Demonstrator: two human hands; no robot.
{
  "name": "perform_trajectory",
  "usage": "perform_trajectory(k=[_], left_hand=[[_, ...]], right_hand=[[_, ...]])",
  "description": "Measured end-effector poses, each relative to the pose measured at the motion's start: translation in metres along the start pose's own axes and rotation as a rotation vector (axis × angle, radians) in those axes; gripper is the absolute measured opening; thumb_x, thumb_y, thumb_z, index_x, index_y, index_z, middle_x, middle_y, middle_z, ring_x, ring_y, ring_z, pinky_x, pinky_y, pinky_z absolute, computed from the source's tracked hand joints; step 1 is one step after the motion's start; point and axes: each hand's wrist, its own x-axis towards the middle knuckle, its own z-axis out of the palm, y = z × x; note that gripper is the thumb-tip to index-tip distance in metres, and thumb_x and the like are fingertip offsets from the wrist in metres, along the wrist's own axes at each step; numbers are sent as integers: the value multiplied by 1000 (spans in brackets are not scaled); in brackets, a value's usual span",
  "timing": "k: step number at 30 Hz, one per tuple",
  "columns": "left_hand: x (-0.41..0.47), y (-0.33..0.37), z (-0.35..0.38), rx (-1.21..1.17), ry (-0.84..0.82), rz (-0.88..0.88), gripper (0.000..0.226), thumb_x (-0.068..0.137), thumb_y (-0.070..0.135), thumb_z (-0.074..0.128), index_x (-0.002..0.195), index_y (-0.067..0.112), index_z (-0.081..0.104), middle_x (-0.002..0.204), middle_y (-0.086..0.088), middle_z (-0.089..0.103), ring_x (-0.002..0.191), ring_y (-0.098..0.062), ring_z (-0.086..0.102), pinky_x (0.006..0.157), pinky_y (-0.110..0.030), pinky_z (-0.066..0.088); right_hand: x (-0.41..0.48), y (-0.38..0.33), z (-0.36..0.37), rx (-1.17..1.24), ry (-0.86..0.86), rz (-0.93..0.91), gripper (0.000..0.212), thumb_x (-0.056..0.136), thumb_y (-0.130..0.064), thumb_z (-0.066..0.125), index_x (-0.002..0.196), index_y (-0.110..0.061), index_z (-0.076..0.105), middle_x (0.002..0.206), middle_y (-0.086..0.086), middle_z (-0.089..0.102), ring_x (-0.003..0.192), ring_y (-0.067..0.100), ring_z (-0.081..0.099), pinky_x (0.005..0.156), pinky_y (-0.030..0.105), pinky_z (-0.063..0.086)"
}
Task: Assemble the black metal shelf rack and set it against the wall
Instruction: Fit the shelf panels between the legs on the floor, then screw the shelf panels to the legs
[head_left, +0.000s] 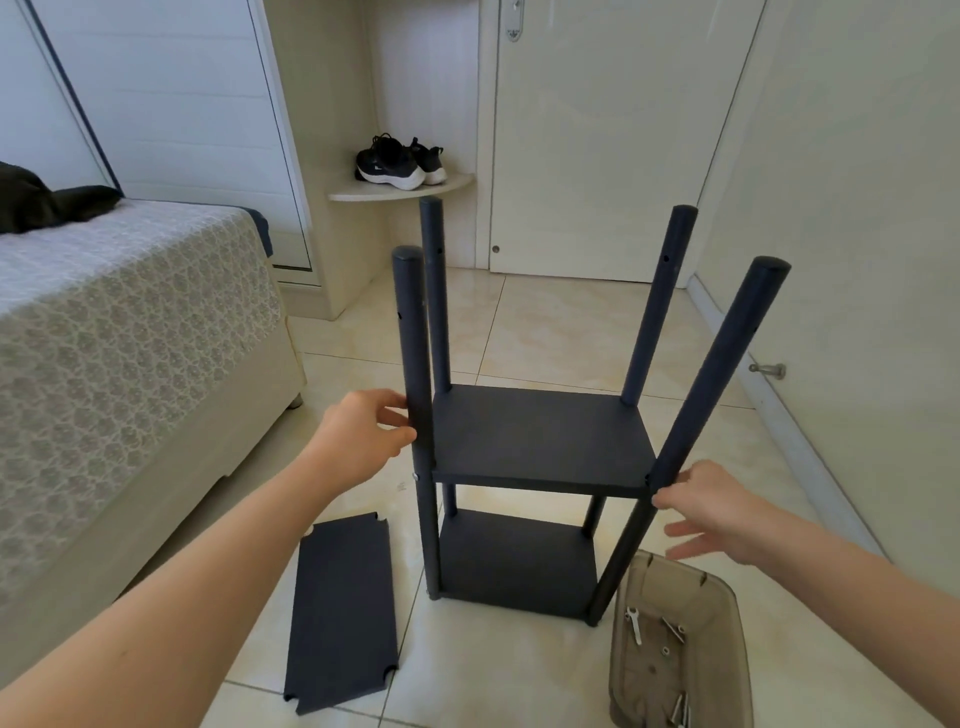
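The black shelf rack (540, 441) stands upright on the tiled floor, with two shelf boards fitted between four round posts whose tops stick up free. My left hand (363, 436) is at the front left post (415, 364), thumb and fingers curled round it just above the upper board. My right hand (711, 509) touches the front right post (711, 374) with a fingertip at the upper board's corner, its other fingers spread straight. A loose black shelf board (340, 613) lies flat on the floor to the left of the rack.
A clear brown plastic tray (727, 675) with a small wrench and several bolts sits on the floor at the right front. A bed (130, 338) fills the left side. A white door and wall stand behind; shoes (400, 163) rest on a corner ledge.
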Motion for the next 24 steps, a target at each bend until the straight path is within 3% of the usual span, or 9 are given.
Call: perform_trajectory(k=[4,7,10,14,18,21,24], left_hand=[[-7,-11,-14,47,-68,-56,26,97,15,61,123,18,63,96,2,71,82,-14,71,76,-30,59],[-12,-25,-23,88,-110,-114,22,95,18,64,117,18,64,98,-1,72,77,-13,73,77,-31,59],[-20,-48,-25,110,-153,-201,19,93,18,63,112,18,64,95,-2,74,77,-17,74,78,-34,59],[-35,-90,-13,126,-226,-341,18,90,12,61,108,13,65,94,-15,76,86,-27,73,69,-31,57],[-50,-137,13,117,-227,-433,11,90,6,57,94,7,67,88,-17,74,70,-25,64,55,-22,46],[-58,-169,37,121,-233,-484,10,90,4,54,89,7,64,81,-16,62,71,-25,57,66,-33,52],[-66,-206,59,124,-239,-559,21,91,8,54,100,0,70,90,-15,68,77,-27,61,76,-37,56]], right_hand=[[-14,-7,10,24,-48,88,38,93,-5,61,121,-13,37,133,17,47,100,35,57,69,49,61],[-27,-14,25,52,-84,137,51,94,-7,61,137,-11,34,133,18,46,108,38,56,69,48,57],[-42,-21,53,80,-176,159,60,94,-9,63,143,-16,30,143,16,41,123,40,51,80,52,54],[-53,-21,110,-109,-278,47,49,94,-15,62,138,-9,39,128,12,49,112,29,55,80,41,56],[-56,-18,168,-179,-378,6,25,94,-16,57,117,-6,52,117,17,58,107,29,59,92,40,56],[-49,-13,209,-221,-434,-29,21,96,-14,52,116,-6,52,118,16,56,113,31,57,98,42,52],[-38,-4,253,-273,-479,-42,30,95,-12,50,124,-2,52,115,15,58,110,30,58,98,44,51]])
